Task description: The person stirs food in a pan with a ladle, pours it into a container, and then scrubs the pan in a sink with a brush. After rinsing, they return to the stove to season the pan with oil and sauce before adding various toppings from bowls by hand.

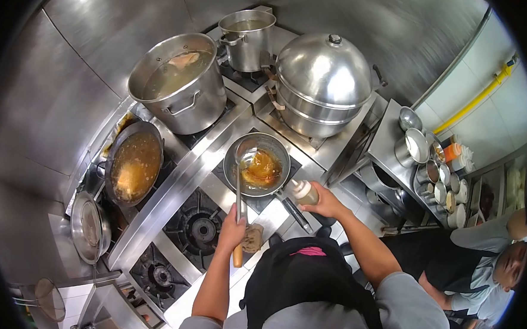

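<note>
My left hand (232, 229) is wrapped round the handle of a long ladle (239, 190), whose bowl rests inside a frying pan. The pan (284, 153) sits on a burner and holds a glossy brown-orange sauce (261, 168). To the right of the pan, my right hand (327, 202) grips a squeeze bottle (305, 192) with pale brown contents, tilted with its nozzle towards the pan. The pan's handle (296, 214) points down towards my apron, below the bottle. A crumpled brown cloth (252, 238) lies beside my left hand.
Large pot (189, 110) and smaller pot (251, 50) stand behind, beside a domed steamer (322, 72). A wok (135, 167) of brown liquid is left, bare burners (202, 228) front left. Seasoning containers (441, 191) line the right shelf; a person in a black apron (431, 257) stands right.
</note>
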The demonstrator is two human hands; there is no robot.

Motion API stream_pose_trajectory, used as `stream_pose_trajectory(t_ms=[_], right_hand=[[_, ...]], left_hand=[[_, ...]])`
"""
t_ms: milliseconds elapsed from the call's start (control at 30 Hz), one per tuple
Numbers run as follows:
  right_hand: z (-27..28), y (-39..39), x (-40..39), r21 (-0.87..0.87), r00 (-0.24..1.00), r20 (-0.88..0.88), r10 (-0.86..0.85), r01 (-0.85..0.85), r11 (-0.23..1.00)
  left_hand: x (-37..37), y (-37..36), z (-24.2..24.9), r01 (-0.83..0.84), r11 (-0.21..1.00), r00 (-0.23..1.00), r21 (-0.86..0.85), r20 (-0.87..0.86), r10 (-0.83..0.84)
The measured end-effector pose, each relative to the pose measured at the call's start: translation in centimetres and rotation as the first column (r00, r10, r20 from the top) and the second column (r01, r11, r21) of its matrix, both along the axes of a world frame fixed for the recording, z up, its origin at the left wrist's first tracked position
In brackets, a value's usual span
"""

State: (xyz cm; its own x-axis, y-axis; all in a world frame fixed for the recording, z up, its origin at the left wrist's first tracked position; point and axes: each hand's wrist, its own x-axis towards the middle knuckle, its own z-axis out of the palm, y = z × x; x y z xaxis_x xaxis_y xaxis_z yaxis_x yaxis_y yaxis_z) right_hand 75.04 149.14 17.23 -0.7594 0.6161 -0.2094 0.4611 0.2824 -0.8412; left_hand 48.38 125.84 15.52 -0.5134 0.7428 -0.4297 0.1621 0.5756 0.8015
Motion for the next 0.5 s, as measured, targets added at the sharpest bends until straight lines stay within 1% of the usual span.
stream_pose_trajectory(t_ms=[33, 67, 100, 133, 167, 200, 267, 300, 333, 367, 400, 433, 467, 500], right_hand=[[0.1, -0.2, 0.3, -0.026, 1.000, -0.003, -0.013, 0.013, 1.000], [0.3, -0.3, 0.7, -0.050, 1.000, -0.004, -0.026, 0.026, 0.998], [0.6, -0.3, 0.9, -0.048, 1.000, -0.002, -0.029, 0.029, 0.998], [0.8, -0.5, 1.2, -0.069, 0.999, -0.004, -0.046, 0.046, 0.997], [0.9, -0.6, 1.4, -0.092, 0.998, -0.007, -0.065, 0.065, 0.994], [0.8, -0.6, 1.8, -0.093, 0.997, -0.010, -0.076, 0.074, 0.993], [0.2, -0.8, 2.7, -0.046, 0.991, -0.024, -0.129, 0.128, 0.991], [0.2, -0.9, 3.1, -0.051, 0.990, -0.023, -0.140, 0.139, 0.989], [0.2, -1.0, 3.4, -0.041, 0.986, -0.020, -0.163, 0.162, 0.986], [0.2, -1.0, 3.6, -0.031, 0.983, -0.018, -0.183, 0.182, 0.983], [0.1, -1.0, 3.9, -0.037, 0.983, -0.016, -0.184, 0.183, 0.982], [-0.1, -1.0, 4.0, -0.051, 0.985, 0.010, -0.174, 0.175, 0.983], [-0.3, -0.9, 4.1, -0.062, 0.986, 0.034, -0.164, 0.165, 0.984], [-0.2, -0.9, 4.0, -0.061, 0.987, 0.033, -0.160, 0.162, 0.985]], left_hand=[[0.3, 0.6, -1.2, 0.024, 1.000, 0.998, -0.011, -0.057, -0.025], [0.2, 0.2, -1.9, 0.027, 1.000, 0.998, -0.010, -0.054, -0.028], [0.3, 0.3, -0.1, 0.039, 0.999, 0.977, 0.007, 0.208, -0.040], [0.3, 0.5, 1.0, 0.050, 0.998, 0.889, 0.025, 0.455, -0.056], [0.3, -0.3, 0.7, -0.001, 0.993, 0.847, 0.117, 0.527, -0.061], [-0.1, -0.9, 1.6, 0.010, 0.993, 0.848, 0.116, 0.525, -0.070], [-0.8, -2.5, 6.0, 0.075, 0.996, 0.919, -0.038, 0.392, -0.054], [-1.0, -2.6, 8.0, 0.114, 0.973, 0.979, -0.203, 0.191, -0.075], [-1.6, -2.8, 6.8, 0.121, 0.971, 0.978, -0.207, 0.193, -0.081], [-2.3, -3.3, 4.6, 0.147, 0.983, 0.977, -0.113, -0.135, -0.162], [-2.3, -3.3, 4.6, 0.201, 0.979, 0.870, -0.030, -0.453, -0.192], [-2.1, -2.5, 6.0, 0.102, 0.988, 0.945, -0.114, -0.300, -0.132], [-2.5, -2.9, 4.6, 0.099, 0.988, 0.945, -0.115, -0.301, -0.130], [-3.2, -3.4, 2.1, 0.104, 0.990, 0.951, -0.093, -0.282, -0.127]])
